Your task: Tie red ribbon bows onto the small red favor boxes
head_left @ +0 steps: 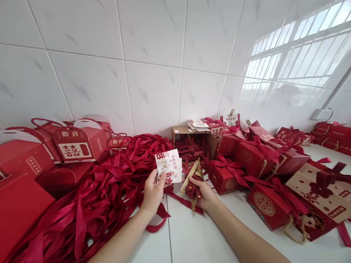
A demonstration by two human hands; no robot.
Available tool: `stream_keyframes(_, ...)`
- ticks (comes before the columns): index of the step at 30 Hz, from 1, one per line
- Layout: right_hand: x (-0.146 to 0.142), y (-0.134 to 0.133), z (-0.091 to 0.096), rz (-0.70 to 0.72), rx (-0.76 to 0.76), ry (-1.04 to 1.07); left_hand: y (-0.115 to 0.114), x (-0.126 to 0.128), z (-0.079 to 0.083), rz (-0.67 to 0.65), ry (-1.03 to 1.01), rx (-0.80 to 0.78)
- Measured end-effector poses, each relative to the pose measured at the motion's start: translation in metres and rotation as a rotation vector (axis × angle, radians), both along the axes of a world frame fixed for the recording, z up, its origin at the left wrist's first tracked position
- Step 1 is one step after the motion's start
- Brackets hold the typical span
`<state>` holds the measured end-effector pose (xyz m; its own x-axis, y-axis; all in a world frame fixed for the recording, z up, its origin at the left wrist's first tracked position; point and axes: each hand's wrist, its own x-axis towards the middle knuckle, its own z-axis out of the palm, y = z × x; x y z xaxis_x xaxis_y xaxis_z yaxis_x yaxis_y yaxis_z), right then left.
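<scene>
A pale tiled wall [154,94] with a window's reflection at the upper right rises behind a white surface [198,244]. The left hand [152,191] grasps a small fan of white cards [173,163] with red printing; they are pinched at their lower left edge, the thumb lying across the front, and most of the fan juts up and to the right, clear of the fingers. The right hand [209,195] has its fingers closed around dark red pieces [192,191] together with gold strips [190,176]; this bunch sticks out to the left of the fingers, the strips slanting above and below them, the thumb on top. The two handfuls are near each other but apart.

Just beyond them sits a cardboard box [180,129] holding more dark red pieces, with a stack of cards [198,125] on top. A heap of red ribbons [100,198] spreads beside the left hand, red cartons [76,145] stand farther left, and ribboned boxes [226,176] crowd the right side.
</scene>
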<state>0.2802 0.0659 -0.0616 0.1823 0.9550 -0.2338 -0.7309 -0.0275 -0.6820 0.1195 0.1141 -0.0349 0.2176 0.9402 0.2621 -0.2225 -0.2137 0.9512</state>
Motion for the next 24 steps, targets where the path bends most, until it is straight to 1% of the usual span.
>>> stream_keyframes(2, 0.0, 0.001, 0.001, 0.009, 0.005, 0.028, 0.005, 0.006, 0.02, 0.066, 0.118, 0.195)
stream_keyframes(4, -0.001, 0.002, 0.003, 0.018, 0.007, 0.052, 0.017, 0.024, 0.05, 0.173, 0.242, 0.425)
stream_keyframes(5, -0.002, 0.002, 0.004, 0.022, 0.007, 0.063, 0.026, 0.037, 0.069, 0.188, 0.27, 0.488)
stream_keyframes(7, -0.002, 0.002, 0.005, 0.029, 0.007, 0.084, 0.048, 0.073, 0.107, 0.186, 0.301, 0.553)
stream_keyframes(9, -0.002, 0.003, 0.007, 0.04, 0.001, 0.102, 0.072, 0.114, 0.138, 0.181, 0.35, 0.581)
stream_keyframes(10, -0.001, 0.004, 0.007, 0.045, -0.004, 0.108, 0.083, 0.133, 0.148, 0.173, 0.382, 0.577)
stream_keyframes(11, 0.0, 0.004, 0.007, 0.051, -0.01, 0.113, 0.093, 0.151, 0.154, 0.161, 0.42, 0.563)
stream_keyframes(12, 0.001, 0.005, 0.007, 0.057, -0.015, 0.115, 0.101, 0.167, 0.155, 0.152, 0.461, 0.539)
stream_keyframes(13, 0.002, 0.006, 0.007, 0.062, -0.018, 0.116, 0.107, 0.178, 0.153, 0.151, 0.498, 0.507)
stream_keyframes(15, 0.004, 0.007, 0.007, 0.074, -0.018, 0.116, 0.11, 0.188, 0.139, 0.163, 0.546, 0.449)
stream_keyframes(16, 0.005, 0.007, 0.007, 0.082, -0.016, 0.117, 0.108, 0.185, 0.129, 0.171, 0.557, 0.429)
stream_keyframes(17, 0.005, 0.007, 0.007, 0.089, -0.014, 0.117, 0.103, 0.177, 0.117, 0.177, 0.561, 0.419)
stream_keyframes(19, 0.005, 0.007, 0.007, 0.104, -0.011, 0.116, 0.086, 0.147, 0.093, 0.18, 0.556, 0.409)
stream_keyframes(21, 0.006, 0.008, 0.007, 0.113, -0.009, 0.108, 0.063, 0.103, 0.066, 0.168, 0.556, 0.387)
stream_keyframes(24, 0.008, 0.009, 0.006, 0.136, -0.014, 0.08, 0.027, 0.035, 0.022, 0.146, 0.606, 0.317)
